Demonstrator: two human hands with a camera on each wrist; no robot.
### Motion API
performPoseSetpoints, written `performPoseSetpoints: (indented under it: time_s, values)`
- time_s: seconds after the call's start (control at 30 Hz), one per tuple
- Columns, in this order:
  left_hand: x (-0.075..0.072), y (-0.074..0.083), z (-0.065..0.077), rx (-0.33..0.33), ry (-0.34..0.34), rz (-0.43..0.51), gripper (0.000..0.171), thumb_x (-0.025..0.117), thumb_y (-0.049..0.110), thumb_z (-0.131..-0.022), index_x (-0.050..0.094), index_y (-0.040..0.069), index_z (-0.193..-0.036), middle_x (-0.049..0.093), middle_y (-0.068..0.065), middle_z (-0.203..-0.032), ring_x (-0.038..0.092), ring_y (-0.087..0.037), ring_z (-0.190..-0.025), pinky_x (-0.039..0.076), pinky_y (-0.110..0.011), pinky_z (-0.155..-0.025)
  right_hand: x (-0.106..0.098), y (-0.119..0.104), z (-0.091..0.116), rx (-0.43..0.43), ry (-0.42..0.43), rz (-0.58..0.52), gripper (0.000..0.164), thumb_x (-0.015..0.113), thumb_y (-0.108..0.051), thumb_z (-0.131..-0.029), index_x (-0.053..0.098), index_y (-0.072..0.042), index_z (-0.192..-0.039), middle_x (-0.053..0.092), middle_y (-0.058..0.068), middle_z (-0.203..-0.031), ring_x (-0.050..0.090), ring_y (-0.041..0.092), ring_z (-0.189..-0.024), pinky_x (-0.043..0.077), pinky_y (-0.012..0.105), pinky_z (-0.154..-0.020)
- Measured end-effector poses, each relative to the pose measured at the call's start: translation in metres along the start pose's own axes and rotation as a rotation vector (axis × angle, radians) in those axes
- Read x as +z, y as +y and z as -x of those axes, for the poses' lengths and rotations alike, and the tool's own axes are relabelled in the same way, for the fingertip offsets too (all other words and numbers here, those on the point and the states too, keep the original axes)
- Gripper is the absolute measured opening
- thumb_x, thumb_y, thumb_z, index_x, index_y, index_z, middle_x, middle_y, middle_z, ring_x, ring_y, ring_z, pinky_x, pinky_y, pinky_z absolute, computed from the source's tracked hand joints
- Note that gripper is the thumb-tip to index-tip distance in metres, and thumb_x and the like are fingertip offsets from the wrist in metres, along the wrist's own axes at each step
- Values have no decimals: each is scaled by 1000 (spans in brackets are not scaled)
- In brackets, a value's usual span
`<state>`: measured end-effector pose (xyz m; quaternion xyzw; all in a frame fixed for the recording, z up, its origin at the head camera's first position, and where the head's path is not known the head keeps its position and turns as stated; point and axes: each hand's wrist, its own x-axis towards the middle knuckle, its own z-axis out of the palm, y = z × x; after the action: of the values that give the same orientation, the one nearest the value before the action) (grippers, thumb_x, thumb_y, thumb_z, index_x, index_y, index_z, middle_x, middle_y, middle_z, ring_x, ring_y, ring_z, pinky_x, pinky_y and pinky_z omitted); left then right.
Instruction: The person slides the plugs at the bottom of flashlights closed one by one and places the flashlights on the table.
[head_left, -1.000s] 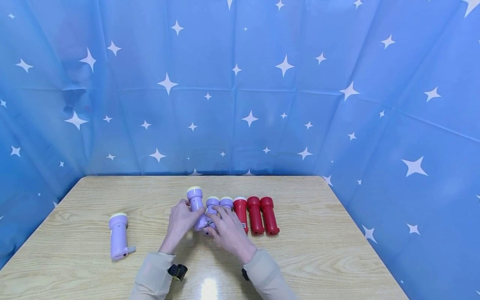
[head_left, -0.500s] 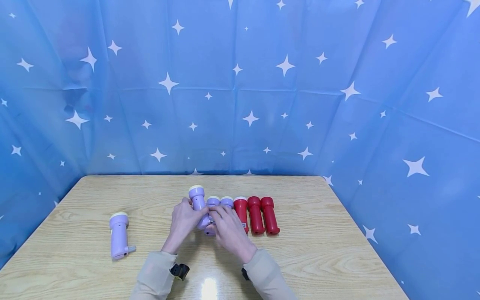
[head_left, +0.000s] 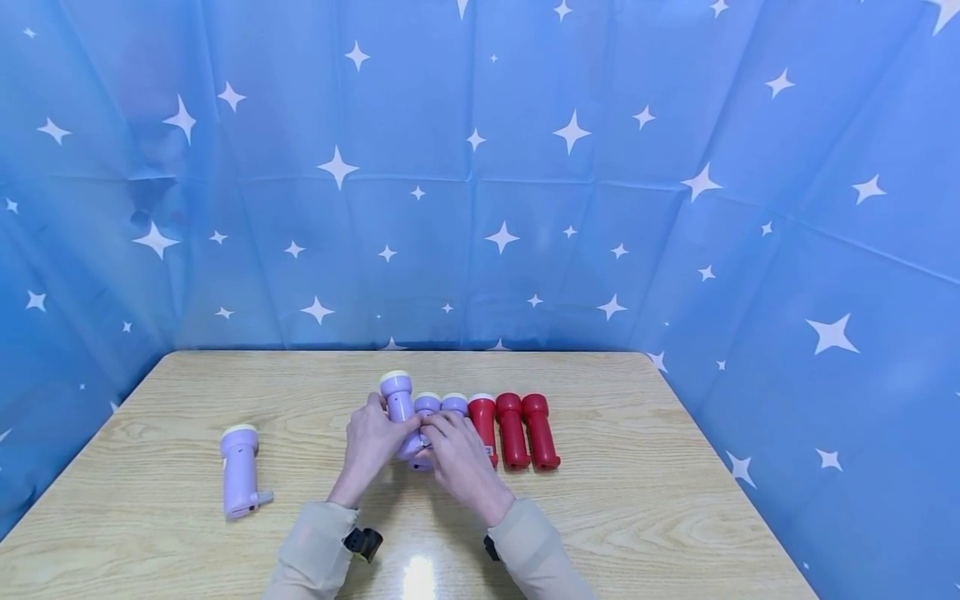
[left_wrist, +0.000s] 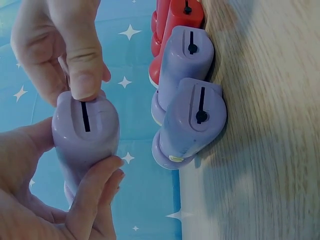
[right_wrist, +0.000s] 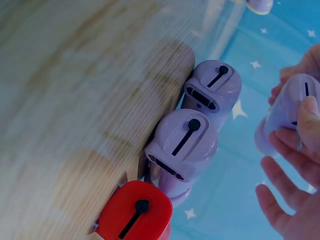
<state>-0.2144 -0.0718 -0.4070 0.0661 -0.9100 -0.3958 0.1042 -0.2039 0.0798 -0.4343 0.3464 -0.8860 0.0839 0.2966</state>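
Observation:
My left hand [head_left: 375, 437] grips a purple flashlight [head_left: 401, 406] around its body, its pale lens end tilted up and away. At its lower end my right hand [head_left: 461, 462] pinches with thumb and fingertips. In the left wrist view, the right thumb presses beside a black slot on the held flashlight's [left_wrist: 85, 137] end face. A thin metallic bit shows under the flashlight [right_wrist: 282, 112] in the right wrist view; its exact shape is unclear. Just right of it lie two more purple flashlights [left_wrist: 200, 120], partly covered by the right hand in the head view.
Several red flashlights [head_left: 513, 429] continue the row rightward, side by side. Apart at the left lies another purple flashlight [head_left: 240, 475], a grey piece [head_left: 265, 497] sticking out from its lower end. The wooden table [head_left: 660, 517] meets a blue starry curtain [head_left: 495, 192] behind.
The held purple flashlight and left hand have shifted slightly right and up. The right fingers, earlier spread over the neighbouring flashlight, have closed in on the held one's lower end.

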Motion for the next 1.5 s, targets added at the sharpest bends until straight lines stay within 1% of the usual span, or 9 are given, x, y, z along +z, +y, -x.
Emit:
performPoseSetpoints:
  time_s: [0.23, 0.37, 0.6, 0.87, 1.17, 1.5]
  values:
    - [-1, 1, -1, 10, 8, -3, 54, 77, 36, -73, 53, -5, -98, 63, -19, -83, 59, -26, -67, 41, -31, -52, 0, 0, -1, 0, 25, 10, 29, 73, -21, -81, 65, -10, -107, 67, 0, -111, 58, 17, -106, 48, 30, -91]
    - [0, 1, -1, 2, 7, 0, 55, 76, 37, -73, 53, -5, -100, 64, -19, -84, 59, -26, -68, 42, -31, -53, -1, 0, -1, 6, 18, 0, 29, 73, -22, -82, 65, -10, -108, 67, 0, -112, 58, 17, -106, 48, 30, -93]
    - [0, 1, -2, -2, 13, -10, 54, 76, 38, -72, 53, -4, -97, 63, -19, -83, 59, -26, -67, 42, -31, -53, -1, 0, -1, 7, 17, 20, 32, 72, -25, -82, 65, -10, -109, 67, -1, -111, 58, 16, -106, 48, 30, -92]
    - [1, 2, -2, -13, 12, -10, 55, 76, 38, -72, 53, -4, -98, 64, -20, -84, 60, -27, -68, 44, -33, -54, -1, -1, -2, 35, 2, -16, 31, 73, -25, -82, 65, -9, -108, 67, 0, -112, 59, 16, -106, 48, 30, -93]
    - [1, 4, -1, -11, 23, -9, 54, 76, 37, -71, 53, -4, -97, 64, -19, -82, 59, -28, -67, 43, -34, -54, -1, -2, -2, 37, 22, -19, 28, 74, -23, -80, 66, -9, -104, 68, 0, -109, 60, 16, -104, 49, 29, -91]
    - [1, 5, 0, -11, 22, -5, 53, 75, 37, -70, 53, -3, -96, 65, -20, -83, 60, -27, -67, 43, -33, -54, -1, -2, -2, 47, 31, -18, 29, 75, -23, -80, 67, -9, -103, 68, 1, -108, 60, 16, -101, 50, 28, -88]
